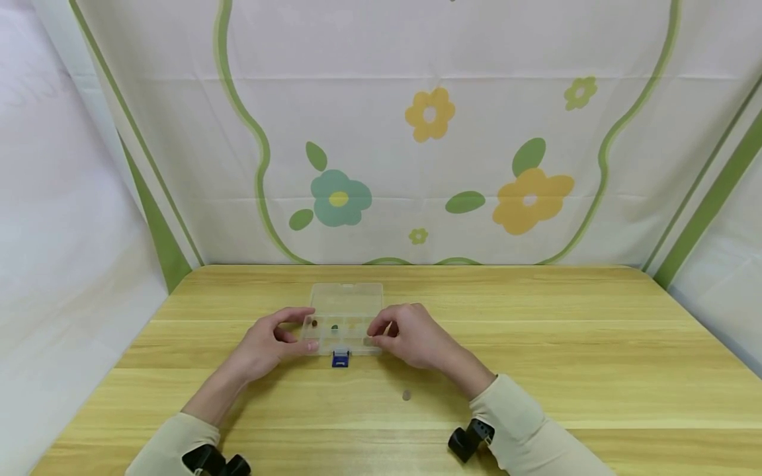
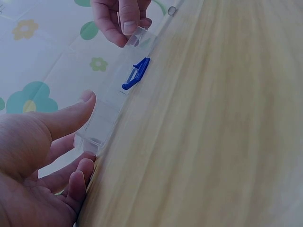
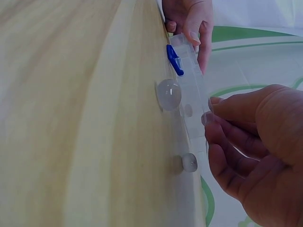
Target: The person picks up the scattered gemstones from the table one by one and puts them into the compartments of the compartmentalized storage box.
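Observation:
A clear plastic compartment box [image 1: 333, 340] lies on the table with its lid [image 1: 347, 299] tipped back and a blue latch [image 1: 340, 359] at its front. My left hand [image 1: 268, 340] grips the box's left end, thumb at the front corner and fingers toward the back. Over the right-hand compartments, my right hand [image 1: 413, 336] has thumb and fingertips close together; whether they pinch anything is hidden. A brown bead [image 1: 314, 323] sits in the left compartment, a green bead [image 1: 335, 328] in the one beside it. A clear round bead [image 3: 169, 94] rests on the table before the box.
Another small clear bead [image 3: 189, 162] shows on the table in the right wrist view. The wooden table [image 1: 565, 344] ends at a white curtain [image 1: 381, 145] with printed flowers. Black wrist cameras [image 1: 470, 439] sit on both sleeves.

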`<state>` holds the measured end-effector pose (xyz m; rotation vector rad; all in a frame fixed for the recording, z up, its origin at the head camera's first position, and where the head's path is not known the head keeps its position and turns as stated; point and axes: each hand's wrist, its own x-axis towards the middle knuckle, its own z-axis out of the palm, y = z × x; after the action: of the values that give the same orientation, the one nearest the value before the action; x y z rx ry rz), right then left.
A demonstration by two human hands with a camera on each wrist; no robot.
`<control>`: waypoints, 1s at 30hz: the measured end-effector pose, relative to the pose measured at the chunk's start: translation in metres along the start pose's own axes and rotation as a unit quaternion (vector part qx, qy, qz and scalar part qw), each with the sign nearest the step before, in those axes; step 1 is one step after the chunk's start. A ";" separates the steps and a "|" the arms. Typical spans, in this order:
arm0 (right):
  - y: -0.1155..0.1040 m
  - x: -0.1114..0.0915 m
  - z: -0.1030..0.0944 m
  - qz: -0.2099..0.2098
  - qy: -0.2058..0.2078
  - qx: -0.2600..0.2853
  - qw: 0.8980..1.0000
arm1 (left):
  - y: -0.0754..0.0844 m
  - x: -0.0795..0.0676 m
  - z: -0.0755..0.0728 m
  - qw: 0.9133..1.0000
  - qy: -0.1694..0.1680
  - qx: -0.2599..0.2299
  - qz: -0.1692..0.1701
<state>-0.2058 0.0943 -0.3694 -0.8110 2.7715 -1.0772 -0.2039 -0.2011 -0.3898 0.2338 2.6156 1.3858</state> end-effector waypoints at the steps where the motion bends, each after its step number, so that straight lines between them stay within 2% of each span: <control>1: 0.000 0.000 0.000 0.000 -0.001 0.001 1.000 | 0.000 0.000 0.000 1.000 0.000 0.000 0.000; 22: 0.001 -0.003 -0.006 -0.006 -0.019 0.014 1.000 | 0.002 0.000 -0.001 1.000 -0.001 0.006 0.004; 30: 0.002 -0.008 -0.015 0.007 -0.024 0.030 0.999 | 0.001 0.000 0.000 1.000 -0.002 0.007 0.004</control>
<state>-0.2032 0.1085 -0.3608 -0.7986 2.6882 -1.1177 -0.2035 -0.2008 -0.3886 0.2492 2.6257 1.3675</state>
